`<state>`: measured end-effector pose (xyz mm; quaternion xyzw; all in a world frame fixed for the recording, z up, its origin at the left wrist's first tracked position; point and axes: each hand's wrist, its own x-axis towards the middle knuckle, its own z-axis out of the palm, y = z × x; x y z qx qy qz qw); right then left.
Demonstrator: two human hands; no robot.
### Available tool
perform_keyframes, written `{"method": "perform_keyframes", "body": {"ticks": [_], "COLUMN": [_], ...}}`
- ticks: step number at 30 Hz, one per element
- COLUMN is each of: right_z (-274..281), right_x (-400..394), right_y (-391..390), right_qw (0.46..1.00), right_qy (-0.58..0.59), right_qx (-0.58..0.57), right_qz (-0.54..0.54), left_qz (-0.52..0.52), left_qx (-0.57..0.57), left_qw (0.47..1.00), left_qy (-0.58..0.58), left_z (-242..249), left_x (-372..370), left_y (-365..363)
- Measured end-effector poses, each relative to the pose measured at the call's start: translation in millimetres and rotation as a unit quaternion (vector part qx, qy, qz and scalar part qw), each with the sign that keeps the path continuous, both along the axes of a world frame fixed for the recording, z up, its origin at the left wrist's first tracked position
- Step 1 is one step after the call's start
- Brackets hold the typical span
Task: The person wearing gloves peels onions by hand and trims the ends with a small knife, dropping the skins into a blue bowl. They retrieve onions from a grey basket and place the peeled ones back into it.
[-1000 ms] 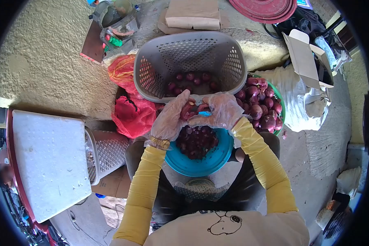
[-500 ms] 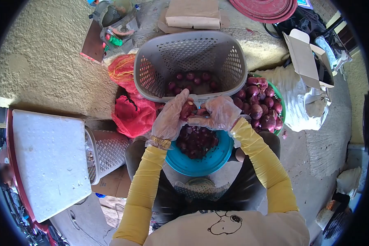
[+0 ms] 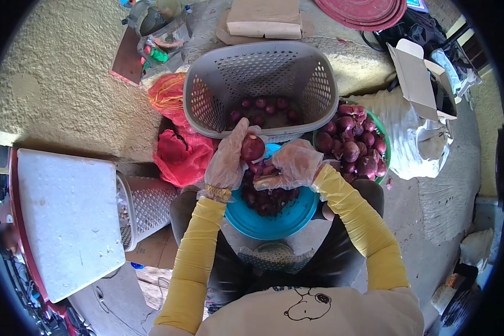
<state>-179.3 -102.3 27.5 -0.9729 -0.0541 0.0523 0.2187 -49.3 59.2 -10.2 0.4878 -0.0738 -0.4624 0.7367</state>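
Observation:
A red onion (image 3: 253, 148) is held in my left hand (image 3: 228, 159), which wears a clear plastic glove. Just right of it, my right hand (image 3: 294, 165), gloved too, has its fingers curled over the blue basin (image 3: 271, 227); whatever it grips is too small to make out. Dark red onion skins (image 3: 269, 201) lie in the basin. Beyond my hands, the grey perforated basket (image 3: 260, 59) has several onions at its bottom. On the right, a green basket (image 3: 387, 134) is heaped with onions.
Red mesh sacks (image 3: 179, 154) lie left of the grey basket. A white foam lid (image 3: 70, 218) and a light perforated basket (image 3: 151, 204) stand at the left. At the right are a white sack (image 3: 403, 140) and an open cardboard box (image 3: 417, 81).
The onion in my left hand now shows its smooth round side. My right hand has moved slightly down and left, away from the onion.

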Motion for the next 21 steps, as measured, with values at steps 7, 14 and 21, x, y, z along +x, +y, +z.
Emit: {"method": "perform_keyframes", "body": {"ticks": [7, 14, 21], "right_z": [-7, -12, -17], "right_x": [3, 1, -4], "right_y": [3, 6, 8], "right_qw": [0.999, 0.998, 0.992], "right_qy": [0.026, 0.042, 0.119], "right_qx": [-0.04, -0.019, -0.032], "right_qz": [0.025, 0.03, -0.019], "left_qz": [0.034, 0.088, 0.116], "left_qx": [0.001, 0.007, -0.083], "left_qw": [0.999, 0.977, 0.967], "left_qy": [0.026, -0.192, 0.212], "left_z": [5, 12, -1], "left_x": [0, -9, 11], "left_y": [4, 6, 1]}}
